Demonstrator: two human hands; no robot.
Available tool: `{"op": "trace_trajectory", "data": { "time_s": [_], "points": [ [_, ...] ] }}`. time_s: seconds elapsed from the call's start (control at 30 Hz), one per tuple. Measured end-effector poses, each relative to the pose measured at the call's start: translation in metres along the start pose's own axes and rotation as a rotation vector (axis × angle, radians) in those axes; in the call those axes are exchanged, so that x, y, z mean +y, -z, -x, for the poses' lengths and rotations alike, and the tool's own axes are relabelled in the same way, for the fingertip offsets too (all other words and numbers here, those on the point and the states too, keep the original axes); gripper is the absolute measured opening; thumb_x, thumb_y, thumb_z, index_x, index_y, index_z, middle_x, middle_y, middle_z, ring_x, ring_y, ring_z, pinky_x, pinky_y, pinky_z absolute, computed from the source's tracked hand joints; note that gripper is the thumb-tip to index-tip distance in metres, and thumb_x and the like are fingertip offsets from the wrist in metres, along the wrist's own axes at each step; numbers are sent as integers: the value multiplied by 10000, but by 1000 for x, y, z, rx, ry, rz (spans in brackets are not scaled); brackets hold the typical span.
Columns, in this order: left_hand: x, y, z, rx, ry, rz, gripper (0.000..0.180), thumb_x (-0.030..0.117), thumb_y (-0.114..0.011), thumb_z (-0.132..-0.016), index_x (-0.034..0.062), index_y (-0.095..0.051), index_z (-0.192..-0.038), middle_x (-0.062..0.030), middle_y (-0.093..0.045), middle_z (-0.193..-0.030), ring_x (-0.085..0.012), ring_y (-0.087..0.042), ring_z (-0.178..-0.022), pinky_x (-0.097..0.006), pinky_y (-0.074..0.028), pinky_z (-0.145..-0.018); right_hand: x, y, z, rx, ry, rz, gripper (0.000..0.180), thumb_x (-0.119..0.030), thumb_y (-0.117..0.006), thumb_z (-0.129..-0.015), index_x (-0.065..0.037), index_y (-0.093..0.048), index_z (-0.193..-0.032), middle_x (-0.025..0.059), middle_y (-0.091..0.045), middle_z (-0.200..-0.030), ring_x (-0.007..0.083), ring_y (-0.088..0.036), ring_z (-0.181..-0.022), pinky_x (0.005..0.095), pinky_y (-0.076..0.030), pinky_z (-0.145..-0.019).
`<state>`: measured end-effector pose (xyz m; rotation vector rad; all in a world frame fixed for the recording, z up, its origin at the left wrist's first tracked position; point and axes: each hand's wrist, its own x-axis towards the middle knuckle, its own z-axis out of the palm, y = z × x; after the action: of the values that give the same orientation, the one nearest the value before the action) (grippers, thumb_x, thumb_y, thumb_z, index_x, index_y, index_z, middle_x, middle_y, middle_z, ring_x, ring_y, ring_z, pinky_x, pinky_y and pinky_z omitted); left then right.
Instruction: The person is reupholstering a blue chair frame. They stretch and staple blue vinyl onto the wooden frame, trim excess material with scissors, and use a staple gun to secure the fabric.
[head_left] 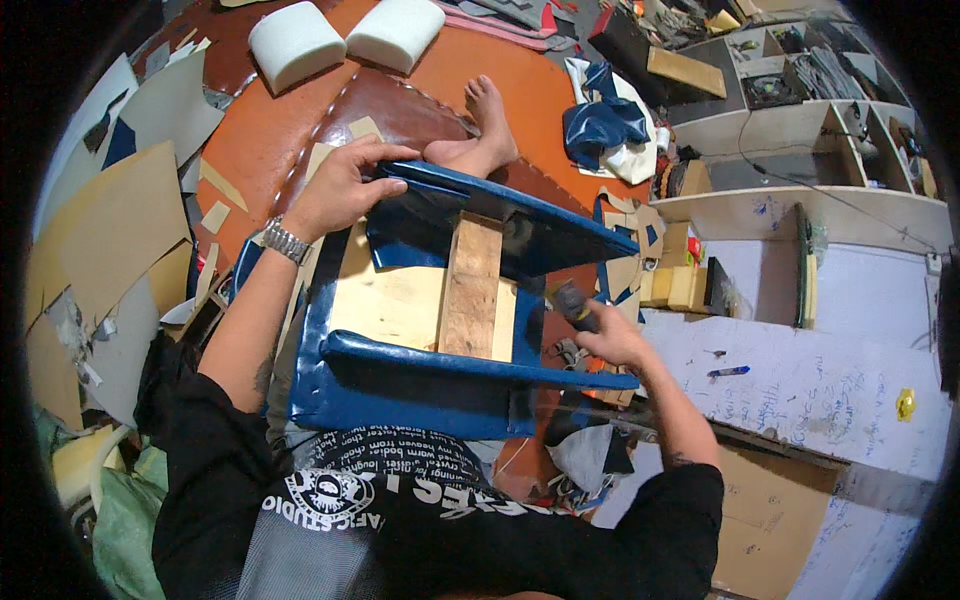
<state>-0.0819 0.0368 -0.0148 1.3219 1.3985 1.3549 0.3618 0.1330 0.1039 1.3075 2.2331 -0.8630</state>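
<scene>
In front of me rests a frame covered in glossy blue material (430, 395), with its hollow inner side facing up. A bare wooden crosspiece (471, 290) spans between its two long sides, over a pale wooden panel (385, 305). My left hand (345, 185) is closed over the far blue side near its left end, thumb on the near face. At the frame's right end my right hand (613, 335) is closed round a short dark tool (571, 302). The tool is blurred, so its kind cannot be made out.
Two white foam blocks (295, 45) lie at the back on orange sheeting (440, 65). Cardboard offcuts (115, 220) pile up at left. Blue material scraps (603, 130) sit at the back right. To the right are wooden compartments (780, 125) and a white board (790, 385) holding a blue pen (728, 371).
</scene>
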Motion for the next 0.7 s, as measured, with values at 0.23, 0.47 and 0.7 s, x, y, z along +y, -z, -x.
{"op": "trace_trajectory", "data": {
  "time_s": [0.23,0.47,0.7],
  "points": [
    [-8,0,1,-50,-14,51,443,8,-749,-932,26,-703,-1373,-52,-751,-1192,-114,-696,-1051,-289,-575,-950,-92,77,41,110,89,-2,527,-173,-756,-793,-36,-653,-1291,199,-749,-1013,323,-750,-952,432,-583,-877],
    [-5,1,0,-3,-34,146,423,18,-764,-894,-4,-731,-1315,-126,-787,-1181,-166,-727,-1035,-325,-577,-960,-193,21,-8,139,342,750,702,-262,-818,-836,-136,-486,-1441,198,-753,-864,394,-756,-774,507,-595,-666],
    [5,5,1,12,-95,99,430,10,-778,-883,13,-741,-1312,-115,-802,-1113,-147,-721,-986,-320,-581,-924,-203,7,-29,197,309,814,613,-329,-828,-841,-32,-539,-1293,206,-744,-825,391,-755,-727,491,-603,-645]
  ]
}}
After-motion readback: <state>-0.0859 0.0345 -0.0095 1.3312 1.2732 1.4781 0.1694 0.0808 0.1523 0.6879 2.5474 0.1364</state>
